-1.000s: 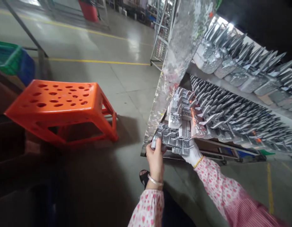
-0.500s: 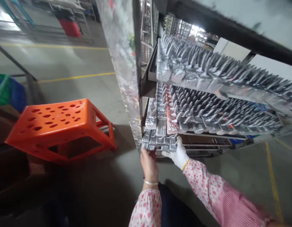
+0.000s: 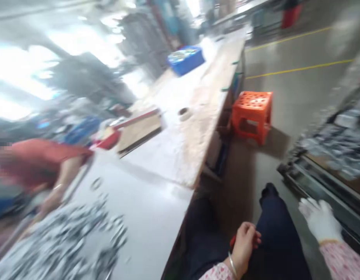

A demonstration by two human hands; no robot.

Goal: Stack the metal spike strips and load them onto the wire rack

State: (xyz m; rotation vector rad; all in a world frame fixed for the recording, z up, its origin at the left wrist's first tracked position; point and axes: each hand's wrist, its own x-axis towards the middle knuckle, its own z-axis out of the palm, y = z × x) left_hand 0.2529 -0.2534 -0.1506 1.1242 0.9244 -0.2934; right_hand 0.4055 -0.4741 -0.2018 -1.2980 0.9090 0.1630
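Observation:
My left hand (image 3: 244,244), bare with a bangle at the wrist, is low in front of my dark trousers (image 3: 280,233). Its fingers are curled, and a small red piece (image 3: 232,242) shows beside it. The rest of that piece is hidden in the palm. My right hand (image 3: 320,217), in a white glove, is open with fingers apart near the lower edge of the rack (image 3: 320,182) on the right. Grey metallic-looking pieces (image 3: 343,136) lie on the rack's tray, blurred by motion.
At left, a white table (image 3: 156,217) bears a heap of small grey pieces (image 3: 69,237); a person in a red top (image 3: 45,159) leans over it. A blue bin (image 3: 187,60), a wooden box (image 3: 140,132) and a tape roll (image 3: 184,113) stand beyond. An orange stool (image 3: 252,112) is on the floor.
My view has swung left from the rack to the table. Both hands have come away from the rack's lower tray; the left is now by my legs, the right beside the rack with spread fingers.

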